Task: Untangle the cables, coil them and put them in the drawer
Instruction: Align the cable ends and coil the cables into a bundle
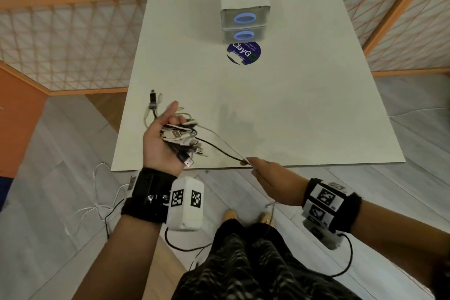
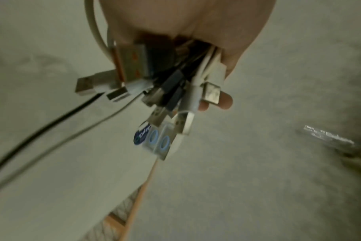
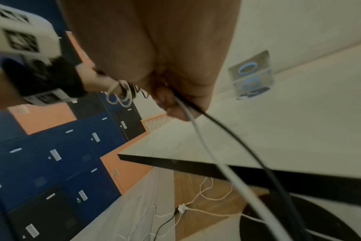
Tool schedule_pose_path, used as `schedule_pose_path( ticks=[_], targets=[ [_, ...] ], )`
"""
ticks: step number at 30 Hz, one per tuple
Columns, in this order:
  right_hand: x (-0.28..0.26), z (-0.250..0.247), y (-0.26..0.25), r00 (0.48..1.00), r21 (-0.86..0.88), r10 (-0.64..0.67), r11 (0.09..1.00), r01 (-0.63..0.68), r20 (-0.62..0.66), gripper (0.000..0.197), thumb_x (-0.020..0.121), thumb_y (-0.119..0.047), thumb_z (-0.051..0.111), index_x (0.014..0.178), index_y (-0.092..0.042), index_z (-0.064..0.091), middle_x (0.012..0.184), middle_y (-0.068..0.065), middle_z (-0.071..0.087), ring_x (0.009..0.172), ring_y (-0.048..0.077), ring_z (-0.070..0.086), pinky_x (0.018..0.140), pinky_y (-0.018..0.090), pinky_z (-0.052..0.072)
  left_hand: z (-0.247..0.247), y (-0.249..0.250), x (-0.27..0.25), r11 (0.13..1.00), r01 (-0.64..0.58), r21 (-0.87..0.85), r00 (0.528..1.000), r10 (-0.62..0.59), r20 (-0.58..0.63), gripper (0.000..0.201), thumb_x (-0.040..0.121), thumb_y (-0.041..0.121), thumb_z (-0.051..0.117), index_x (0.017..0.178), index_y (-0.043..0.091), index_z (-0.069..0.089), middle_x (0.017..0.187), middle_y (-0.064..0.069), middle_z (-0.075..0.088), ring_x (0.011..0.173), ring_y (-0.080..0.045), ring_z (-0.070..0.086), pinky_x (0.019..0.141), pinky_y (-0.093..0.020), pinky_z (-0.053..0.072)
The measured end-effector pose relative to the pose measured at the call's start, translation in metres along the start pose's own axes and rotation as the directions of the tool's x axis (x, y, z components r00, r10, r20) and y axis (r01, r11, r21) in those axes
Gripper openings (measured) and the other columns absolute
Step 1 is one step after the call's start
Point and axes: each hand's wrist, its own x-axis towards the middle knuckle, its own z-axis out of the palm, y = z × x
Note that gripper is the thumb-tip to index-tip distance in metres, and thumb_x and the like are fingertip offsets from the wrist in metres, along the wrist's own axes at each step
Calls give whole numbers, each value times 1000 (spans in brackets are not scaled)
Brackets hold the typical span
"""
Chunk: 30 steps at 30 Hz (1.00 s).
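On the table (image 1: 280, 109), the drawer unit (image 1: 244, 2) stands at the far edge with both drawers closed, well apart from the cables. At the near edge the left hand (image 1: 163, 140), palm up with fingers curled, holds the tangled bundle (image 1: 181, 137), plugs sticking out. The right hand (image 1: 265, 174) pinches a black cable (image 1: 219, 150) and a white cable (image 3: 198, 130) drawn from it. Untangling is in hand; next, I judge, these strands must be worked free and coiled.

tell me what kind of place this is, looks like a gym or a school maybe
Probably a shared indoor space such as a school or activity centre, not a home: blue lockers line one wall, orange-framed mesh partitions fence the area, and a bare white table carries a "ClayGo" sticker.
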Motion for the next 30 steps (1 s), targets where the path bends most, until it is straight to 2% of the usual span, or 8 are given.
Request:
schedule_pose_path(
  ticks=[2,4,10,14,20,23,26,30],
  targets=[
    [-5,-5,-4,991,-147,-132,981,126,-30,38,99,-13,33,137,-7,37,119,14,57,99,20,59,85,37,47,-6,0,3,995,-4,101,999,7,-39,16,85,18,63,72,18,53,56,6,52,63,-9,56,61,-23,49],
    [-5,-13,-13,953,-342,-300,900,270,-38,39,94,-5,34,131,-9,47,104,12,58,90,27,58,74,40,49,-9,-7,5,977,6,214,997,11,-77,22,89,23,61,69,19,53,56,6,55,59,-10,56,55,-24,49],
    [15,-52,-49,867,-414,-498,784,462,25,42,86,2,33,115,-16,57,106,-4,47,84,24,49,70,36,40,-4,-47,-1,836,109,538,993,-118,-18,22,95,20,48,111,16,62,72,-1,74,63,-9,66,63,-25,50],
    [38,-75,-59,864,-277,-503,831,482,-5,33,87,1,50,115,-13,61,91,4,51,83,22,47,75,35,43,4,-64,-18,666,196,720,941,-335,53,43,98,34,39,78,11,70,64,-4,70,60,-13,66,65,-26,53],
    [54,-76,-60,884,-174,-464,876,450,-49,51,90,-2,50,135,-23,45,83,5,43,78,20,42,72,22,36,12,-73,-19,791,198,579,917,-358,176,104,71,84,-1,52,3,61,31,-2,41,41,-17,41,49,-21,37],
    [61,-71,-49,906,-128,-402,913,387,-131,38,94,-22,45,131,-14,49,89,0,42,78,13,44,75,13,34,3,-71,-18,877,209,433,870,-369,327,92,65,86,30,72,1,62,33,3,41,41,-12,44,50,-18,40],
    [64,-69,-39,923,-80,-350,937,341,-160,41,92,-32,43,126,-11,54,93,2,42,77,8,45,77,5,35,0,-67,-19,872,211,441,860,-380,340,38,61,44,80,66,11,63,35,6,43,48,-10,48,51,-18,41],
    [65,-66,-26,958,52,-158,983,175,-238,36,98,-27,38,131,-14,43,79,-8,50,70,-2,49,69,10,36,5,-66,-21,932,236,274,928,-300,223,29,47,22,87,58,11,63,35,4,45,60,-11,63,60,-20,52]
  ],
)
